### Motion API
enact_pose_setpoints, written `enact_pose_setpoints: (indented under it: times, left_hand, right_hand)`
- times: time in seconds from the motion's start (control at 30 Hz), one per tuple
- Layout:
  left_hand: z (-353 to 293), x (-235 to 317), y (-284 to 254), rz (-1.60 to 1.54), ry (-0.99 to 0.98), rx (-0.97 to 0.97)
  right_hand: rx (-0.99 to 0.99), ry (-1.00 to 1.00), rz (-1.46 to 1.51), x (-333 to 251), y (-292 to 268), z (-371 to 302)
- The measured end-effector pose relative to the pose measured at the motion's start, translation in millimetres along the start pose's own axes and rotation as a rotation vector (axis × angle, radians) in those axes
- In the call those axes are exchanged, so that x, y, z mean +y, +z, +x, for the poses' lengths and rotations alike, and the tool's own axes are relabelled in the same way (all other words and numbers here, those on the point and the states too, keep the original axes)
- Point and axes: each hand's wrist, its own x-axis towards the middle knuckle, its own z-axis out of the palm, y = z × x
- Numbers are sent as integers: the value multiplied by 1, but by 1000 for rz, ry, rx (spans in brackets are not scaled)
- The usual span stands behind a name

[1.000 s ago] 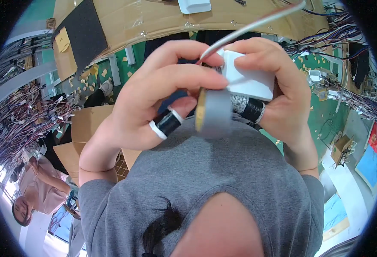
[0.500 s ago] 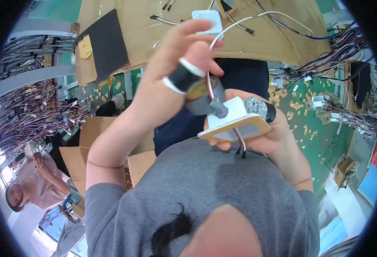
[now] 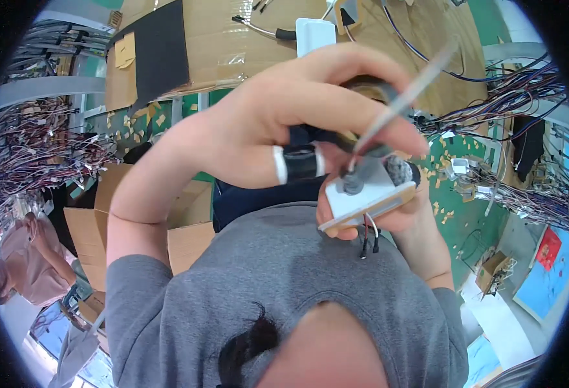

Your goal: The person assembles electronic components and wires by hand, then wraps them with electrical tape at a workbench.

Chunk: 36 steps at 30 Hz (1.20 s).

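Observation:
My right hand (image 3: 406,218) is closed round a white plastic housing (image 3: 344,202) with a tan-edged flat plate. Its thumb wears a speckled grey wrap and black tape. Grey tape (image 3: 352,183) wraps the spot where a pale cable (image 3: 401,103), blurred by motion, comes out of the housing. Two short wires (image 3: 370,242) with black ends hang from the plate side. Above the housing, my left hand (image 3: 252,123) curls round what looks like a roll of grey tape (image 3: 370,82), partly hidden by the fingers. Black and white tape bands its thumb.
Ahead is a cardboard-covered table (image 3: 223,55) bearing a black sheet (image 3: 161,55), another white housing (image 3: 315,37) and loose cables. Wire bundles hang at left (image 3: 45,139) and right (image 3: 517,97). An open carton (image 3: 90,236) stands at left, near a person in pink (image 3: 35,262).
My left hand has swung right with the tape roll, its fingers now over the cable. The cable's free part tilts farther right. The housing has shifted slightly right and down.

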Motion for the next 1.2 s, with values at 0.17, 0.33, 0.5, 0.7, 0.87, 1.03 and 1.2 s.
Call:
enact_pose_setpoints:
  times: [0.17, 0.33, 0.5, 0.7, 0.87, 1.03, 1.2]
  left_hand:
    - [20, 2, 5, 34, 203, -123]
    - [28, -3, 6, -5, 132, -108]
    - [26, -12, 8, -38, 196, -129]
    - [29, -5, -1, 306, 332, -133]
    - [20, 10, 0, 472, 289, -125]
    - [6, 21, 9, 533, 199, -50]
    - [0, 24, 3, 559, 53, -131]
  right_hand:
    - [27, 21, 41, 3, 1, -10]
    - [-37, -45, 43, -2, 5, -12]
    - [242, -150, -14, 5, -4, -23]
    - [133, -176, -386, -15, 23, -19]
    - [176, -337, -371, -12, 30, -19]
    - [321, -477, -701, -7, 50, -17]
    - [280, -500, -754, -7, 47, -20]
